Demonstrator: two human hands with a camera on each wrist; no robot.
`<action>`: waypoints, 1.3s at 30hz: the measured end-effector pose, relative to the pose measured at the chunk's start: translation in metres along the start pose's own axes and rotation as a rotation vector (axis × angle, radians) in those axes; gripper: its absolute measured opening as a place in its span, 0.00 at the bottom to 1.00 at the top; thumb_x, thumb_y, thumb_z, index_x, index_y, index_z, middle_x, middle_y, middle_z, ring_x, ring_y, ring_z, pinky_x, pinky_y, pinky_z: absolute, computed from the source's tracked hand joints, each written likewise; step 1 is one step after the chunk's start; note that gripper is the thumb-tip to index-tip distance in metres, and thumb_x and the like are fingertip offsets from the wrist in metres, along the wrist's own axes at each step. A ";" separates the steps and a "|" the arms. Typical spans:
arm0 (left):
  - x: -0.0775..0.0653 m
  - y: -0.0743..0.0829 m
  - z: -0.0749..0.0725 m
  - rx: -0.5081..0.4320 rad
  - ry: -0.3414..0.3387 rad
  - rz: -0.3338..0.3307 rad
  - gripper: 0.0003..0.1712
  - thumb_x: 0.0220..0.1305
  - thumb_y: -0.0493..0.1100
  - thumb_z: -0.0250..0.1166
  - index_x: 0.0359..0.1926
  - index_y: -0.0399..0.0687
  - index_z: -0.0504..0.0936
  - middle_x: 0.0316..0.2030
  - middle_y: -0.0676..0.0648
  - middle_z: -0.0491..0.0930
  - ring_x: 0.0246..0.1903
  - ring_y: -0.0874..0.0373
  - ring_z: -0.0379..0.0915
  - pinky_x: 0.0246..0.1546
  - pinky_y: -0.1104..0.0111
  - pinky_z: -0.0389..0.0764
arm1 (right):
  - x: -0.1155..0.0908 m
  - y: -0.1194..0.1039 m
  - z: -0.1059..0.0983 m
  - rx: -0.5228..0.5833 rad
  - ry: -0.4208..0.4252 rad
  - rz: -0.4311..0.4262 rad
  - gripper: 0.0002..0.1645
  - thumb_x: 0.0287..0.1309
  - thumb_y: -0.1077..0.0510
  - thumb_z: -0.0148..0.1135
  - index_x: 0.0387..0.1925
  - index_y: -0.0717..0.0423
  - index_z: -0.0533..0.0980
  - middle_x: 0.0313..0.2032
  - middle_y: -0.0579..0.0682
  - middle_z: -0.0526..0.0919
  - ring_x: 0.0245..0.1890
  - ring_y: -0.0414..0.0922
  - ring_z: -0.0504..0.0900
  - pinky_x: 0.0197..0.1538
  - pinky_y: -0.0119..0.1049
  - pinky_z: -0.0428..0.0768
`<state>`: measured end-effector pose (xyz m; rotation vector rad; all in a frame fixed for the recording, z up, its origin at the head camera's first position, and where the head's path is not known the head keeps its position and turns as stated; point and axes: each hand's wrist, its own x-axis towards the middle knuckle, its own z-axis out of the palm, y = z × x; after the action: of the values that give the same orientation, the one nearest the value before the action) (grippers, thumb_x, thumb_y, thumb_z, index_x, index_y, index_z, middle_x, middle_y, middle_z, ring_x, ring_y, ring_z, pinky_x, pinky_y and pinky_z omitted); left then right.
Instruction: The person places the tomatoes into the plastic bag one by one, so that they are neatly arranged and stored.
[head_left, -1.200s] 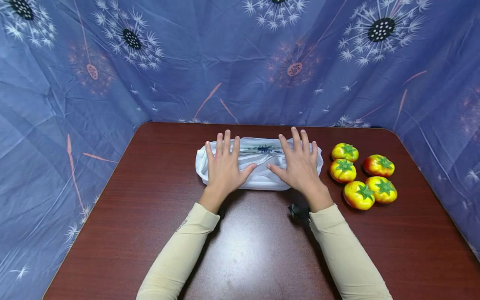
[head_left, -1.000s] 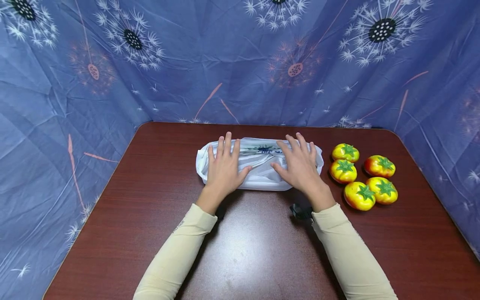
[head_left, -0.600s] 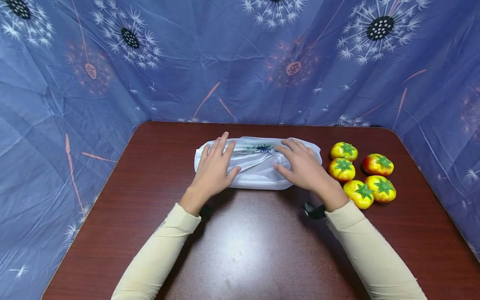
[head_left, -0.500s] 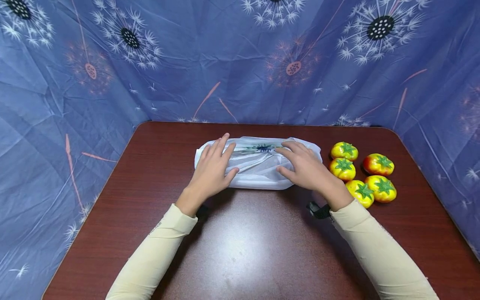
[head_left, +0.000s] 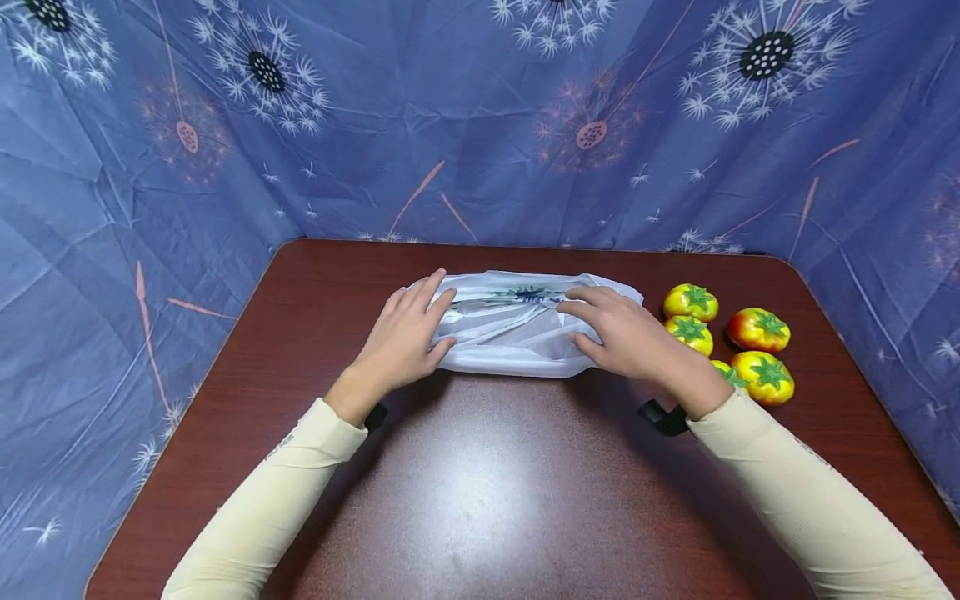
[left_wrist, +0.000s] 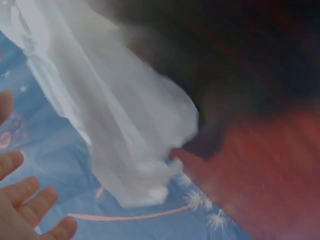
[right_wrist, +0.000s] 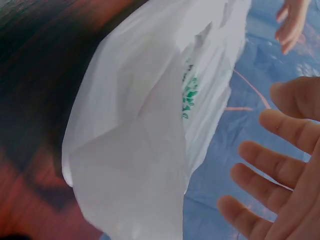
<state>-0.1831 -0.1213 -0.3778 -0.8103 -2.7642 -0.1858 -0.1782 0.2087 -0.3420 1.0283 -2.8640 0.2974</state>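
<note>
Both hands have moved apart: left hand (head_left: pixel 401 333) further left, right hand (head_left: pixel 628 337) further right, fingertips turned more inward. White plastic bag (head_left: pixel 510 333) looks unmoved: mid-table, toward the far side of the table (head_left: pixel 330 283), under my hands in the head view.

Key relation: the bag's long axis runs left to right, roughly parallel to the far edge, and I've got one hand over each end. Neither is clearly nearer; left has the left end, right has the right. Thumbs (head_left: pixel 441 350) lie over the near half, other fingers over the far half, so each hand sits across the short axis.

Grip state: loose and spread on both, holding nothing. Wrist views show visible left fingers (left_wrist: pixel 40 205) and right fingers (right_wrist: pixel 272 165) clear of the plastic, right ones slightly bent. Can't tell how big that gap is.

Side clearance, my judgement: five yellow-red fruits (head_left: pixel 759 377) sit just right of the bag; my right wrist overlaps one in the head view, so right has less room outward than left.
</note>
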 end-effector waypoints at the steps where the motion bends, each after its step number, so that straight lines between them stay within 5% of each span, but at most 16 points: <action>1: 0.003 -0.003 -0.001 0.006 -0.013 0.008 0.38 0.64 0.53 0.64 0.70 0.44 0.66 0.76 0.39 0.55 0.73 0.43 0.58 0.70 0.45 0.63 | 0.000 0.001 -0.002 -0.006 -0.004 -0.012 0.25 0.62 0.56 0.62 0.61 0.58 0.76 0.63 0.62 0.75 0.66 0.62 0.72 0.65 0.60 0.72; 14: 0.038 -0.031 -0.015 0.102 -0.120 0.128 0.36 0.64 0.50 0.64 0.69 0.42 0.66 0.73 0.39 0.61 0.71 0.41 0.62 0.69 0.48 0.65 | 0.009 0.023 -0.020 -0.081 -0.101 0.000 0.24 0.61 0.59 0.64 0.59 0.59 0.77 0.62 0.63 0.76 0.63 0.64 0.72 0.56 0.61 0.77; 23: 0.034 -0.031 0.012 0.201 -0.234 0.208 0.38 0.62 0.54 0.66 0.69 0.47 0.67 0.73 0.41 0.63 0.72 0.44 0.61 0.69 0.49 0.65 | 0.021 0.041 0.006 -0.120 -0.122 0.038 0.24 0.58 0.59 0.67 0.57 0.58 0.78 0.62 0.64 0.75 0.64 0.64 0.70 0.56 0.60 0.77; 31: 0.031 -0.035 0.036 0.164 -0.344 0.167 0.42 0.64 0.64 0.59 0.72 0.48 0.64 0.76 0.42 0.57 0.76 0.45 0.54 0.73 0.48 0.59 | 0.025 0.043 0.026 -0.148 -0.182 0.064 0.32 0.61 0.47 0.65 0.64 0.57 0.73 0.70 0.66 0.66 0.70 0.65 0.63 0.62 0.66 0.69; 39: 0.031 -0.036 0.049 0.113 -0.356 0.153 0.41 0.66 0.65 0.56 0.72 0.49 0.65 0.77 0.42 0.57 0.76 0.45 0.52 0.74 0.48 0.56 | 0.024 0.044 0.039 -0.147 -0.246 0.109 0.36 0.61 0.44 0.65 0.67 0.55 0.71 0.72 0.64 0.62 0.73 0.64 0.59 0.68 0.66 0.63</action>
<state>-0.2377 -0.1265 -0.4177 -1.1126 -2.9831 0.1582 -0.2251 0.2190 -0.3837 0.9440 -3.1091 -0.0379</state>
